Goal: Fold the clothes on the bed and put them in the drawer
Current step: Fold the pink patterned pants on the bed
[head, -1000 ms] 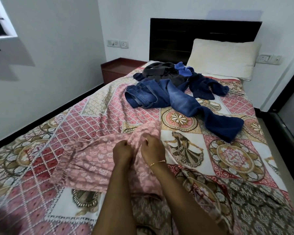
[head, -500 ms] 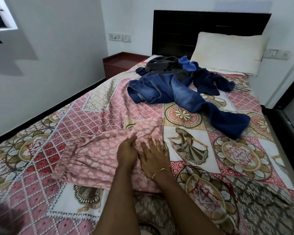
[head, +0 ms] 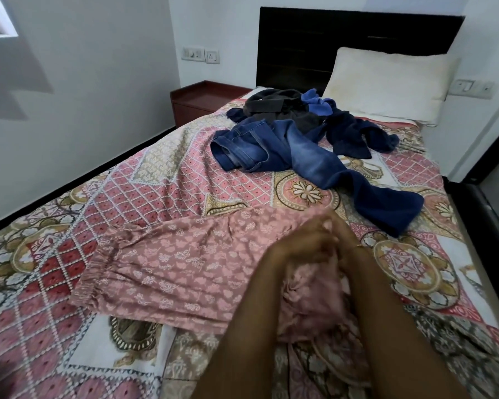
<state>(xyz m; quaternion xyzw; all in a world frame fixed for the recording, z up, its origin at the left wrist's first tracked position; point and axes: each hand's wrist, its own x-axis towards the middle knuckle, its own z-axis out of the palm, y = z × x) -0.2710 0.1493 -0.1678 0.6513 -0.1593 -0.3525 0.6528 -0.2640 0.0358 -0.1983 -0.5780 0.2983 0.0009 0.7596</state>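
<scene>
Pink floral trousers (head: 170, 263) lie spread across the patterned bedspread (head: 156, 180), with the elastic cuff to the left. Both hands meet at the garment's right end. My left hand (head: 300, 244) has its fingers curled into the pink cloth, and my right hand (head: 342, 234), a thin bracelet at its wrist, pinches the same bunch. The cloth is gathered in folds under my wrists. The hands are motion-blurred. Farther up the bed lie blue jeans (head: 300, 151), a navy garment (head: 349, 133), a grey garment (head: 271, 105) and a bright blue cloth (head: 317, 102).
A white pillow (head: 386, 82) leans on the dark headboard (head: 300, 38). A red-brown bedside cabinet (head: 202, 99) stands at the bed's far left corner, beside the white wall. A dark frame runs along the bed's right edge.
My right hand, flat on the pink trousers half a second ago, now grips them. Both hands have shifted right and bunched the cloth. The camera has moved closer.
</scene>
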